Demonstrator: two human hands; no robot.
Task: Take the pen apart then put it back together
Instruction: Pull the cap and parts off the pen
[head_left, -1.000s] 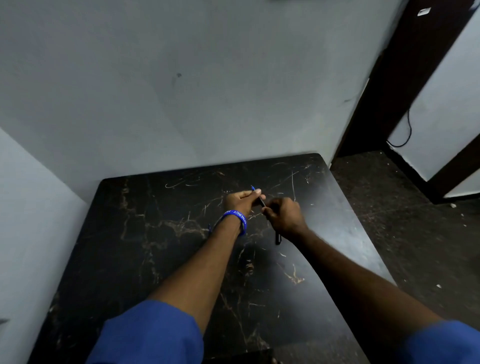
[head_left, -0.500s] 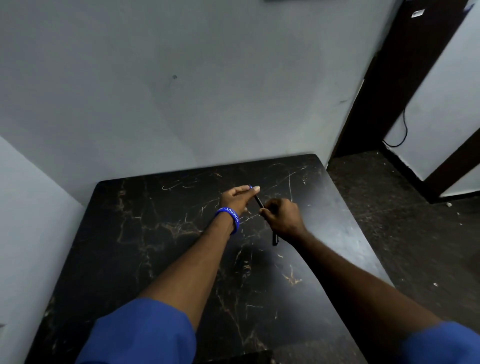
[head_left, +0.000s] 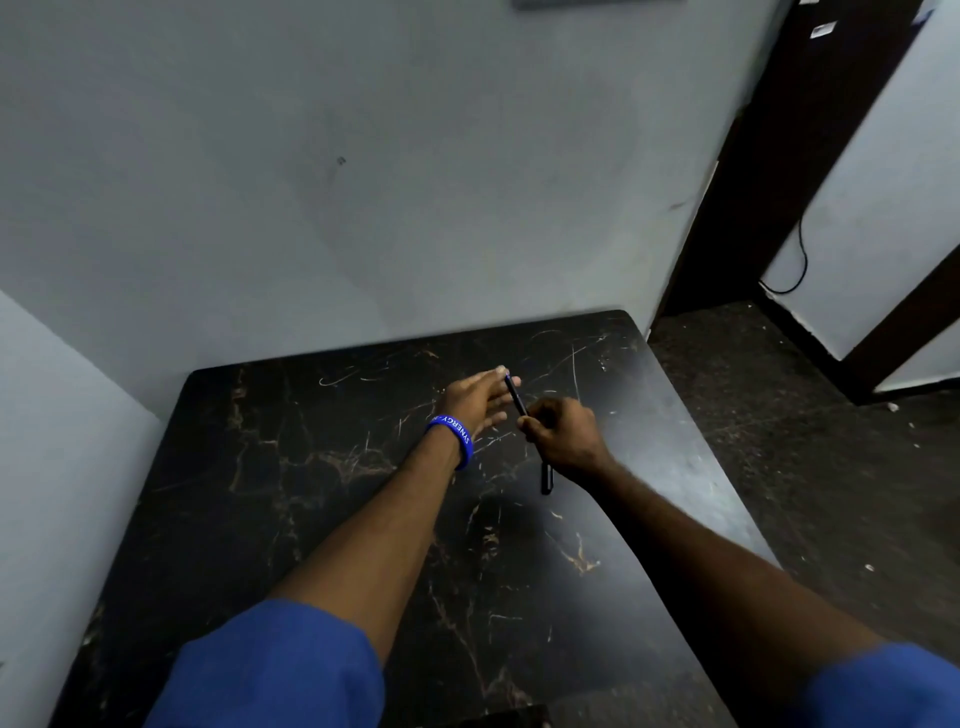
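- Black marble-look desk (head_left: 322, 519) with tan veins and pale scratches, pushed into a corner of grey walls (head_left: 363, 182); its far right corner sits beside a dark door frame (head_left: 769, 156).
- Dark speckled floor (head_left: 810, 441) to the right of the desk, a thin black cable (head_left: 795, 270) hanging on the wall past the door frame.
- Nothing lies on the desk between the hands and its far edge; no containers in view.
- Both forearms reach in from the near edge, blue sleeves (head_left: 270, 670) at the bottom; blue wristband (head_left: 457, 436) with white lettering on the left wrist.
- Pen (head_left: 517, 397) is held above the desk toward the far edge, right of centre: thin, dark, slanted, with a small blue bit at its far upper end.
- Right hand (head_left: 566, 441) is curled in a fist-like pinch around the pen's lower part, fingers together and clamped on it.
- Dark pen piece (head_left: 546, 478) sticks out below the right hand toward the near edge; cannot tell if it is joined to the upper part.
- Left hand (head_left: 475, 400) is flat, fingers stretched out and loosely apart; fingertip (head_left: 500, 371) sits at the pen's blue end, not gripping it.
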